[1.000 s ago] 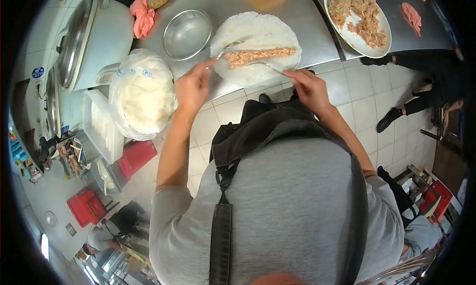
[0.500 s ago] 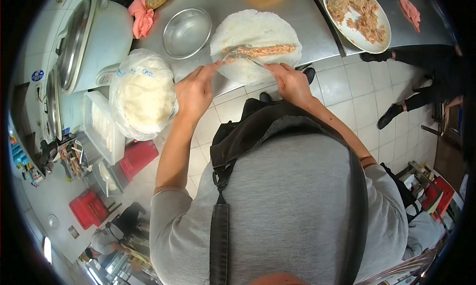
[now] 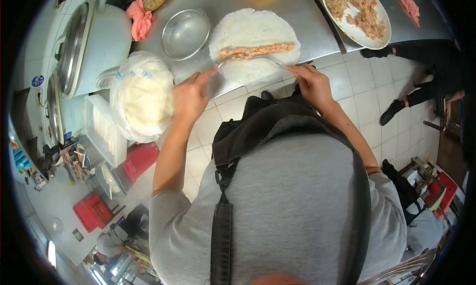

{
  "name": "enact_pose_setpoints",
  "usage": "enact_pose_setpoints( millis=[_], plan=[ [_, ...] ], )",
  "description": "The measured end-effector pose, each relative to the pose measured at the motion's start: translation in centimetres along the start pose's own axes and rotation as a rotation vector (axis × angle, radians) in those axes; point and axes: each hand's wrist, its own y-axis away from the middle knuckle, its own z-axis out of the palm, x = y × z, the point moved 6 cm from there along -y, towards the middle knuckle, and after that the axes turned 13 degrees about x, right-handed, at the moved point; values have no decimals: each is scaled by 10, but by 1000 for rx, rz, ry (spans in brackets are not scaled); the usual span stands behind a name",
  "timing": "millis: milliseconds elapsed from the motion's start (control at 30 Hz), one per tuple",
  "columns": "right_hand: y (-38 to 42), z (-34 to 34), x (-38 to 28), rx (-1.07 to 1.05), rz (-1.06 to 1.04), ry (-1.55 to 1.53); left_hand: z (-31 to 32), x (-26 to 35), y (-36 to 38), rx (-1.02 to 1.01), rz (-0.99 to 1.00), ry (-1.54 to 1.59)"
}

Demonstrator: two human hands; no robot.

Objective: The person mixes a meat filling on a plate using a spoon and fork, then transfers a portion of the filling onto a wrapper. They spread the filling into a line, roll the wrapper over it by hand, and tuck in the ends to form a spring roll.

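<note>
A round white wrapper sheet (image 3: pixel 238 29) lies on the steel counter, with a long strip of orange-pink minced filling (image 3: pixel 267 50) across it. My left hand (image 3: pixel 191 94) is closed on the handle of a thin metal utensil (image 3: pixel 221 64) at the strip's left end; its tip is too small to tell. My right hand (image 3: pixel 314 86) pinches the handle of a metal spoon (image 3: pixel 277 63), whose head rests against the near edge of the filling, around the middle. Left of the wrapper stands a metal bowl (image 3: pixel 185 34).
Beside my left arm sits a plastic bag of white dough-like sheets (image 3: pixel 144 99). An oval plate (image 3: pixel 354 37) of filling stands at the far right, near a pink cloth (image 3: pixel 409 10). Large lidded pots (image 3: pixel 106 42) line the left. A person's legs (image 3: pixel 421 86) show at right.
My right hand has moved right with the spoon, drawing its head along the strip. The filling reaches a little further left and looks more even. My left hand has shifted slightly left.
</note>
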Motion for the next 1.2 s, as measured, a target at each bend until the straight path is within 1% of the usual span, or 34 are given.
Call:
enact_pose_setpoints(
  millis=[33,67,100,133,167,200,233,300,333,400,467,533,600,633,700,767,833,867,900,967,1033,1100,1133,1200],
  plan=[
    [2,-3,1,-10,13,4,-5,3,-1,-6,-2,4],
    [1,-1,1,-12,11,5,-13,2,-7,7,-61,42],
    [0,3,-3,-14,-23,-40,-19,1,-12,19,-118,78],
    [1,7,-7,-20,-55,-85,-15,-2,-10,18,-122,77],
    [2,13,-10,-24,-55,-86,-7,-5,-9,27,-74,50],
    [0,20,-15,-16,-99,-30,-1,-6,-6,39,-26,23],
    [-2,25,-20,-7,-144,25,1,-8,-1,43,-30,21],
    [-8,25,-19,16,-116,22,5,-7,3,-34,-1,-11],
    [-8,22,-16,15,-85,10,3,-6,-1,-33,1,-9],
    [-5,23,-15,3,-51,-7,-8,-8,-4,-17,-97,63],
    [-6,26,-24,5,-157,-76,1,-5,-8,0,-123,64],
    [-7,27,-24,3,-134,-25,10,-6,-5,18,-151,67],
    [-10,27,-21,2,-115,24,14,-1,-1,50,4,70],
    [-9,23,-17,-14,-109,13,10,-4,-1,52,4,69],
    [-5,23,-14,-38,-96,1,-11,-28,3,100,-269,159],
    [-2,31,-18,-64,-183,-43,-19,-33,5,101,-281,130],
    [-6,41,-32,-40,-222,-20,-9,-40,17,-40,-319,-35],
    [-9,43,-38,-10,-259,10,-4,-29,21,24,-191,8],
    [-10,45,-38,-11,-258,10,0,-23,24,23,-191,8],
    [-13,49,-37,-26,-242,33,3,-10,26,41,-110,-4],
    [-10,50,-39,-27,-232,34,-7,-8,20,46,-95,10],
    [-11,50,-40,-25,-222,37,-19,-11,14,78,-168,50],
    [-11,50,-40,-25,-221,20,-17,-12,16,79,-169,50],
    [-9,51,-41,-31,-221,-3,-9,-12,24,-4,-105,36]
  ],
)
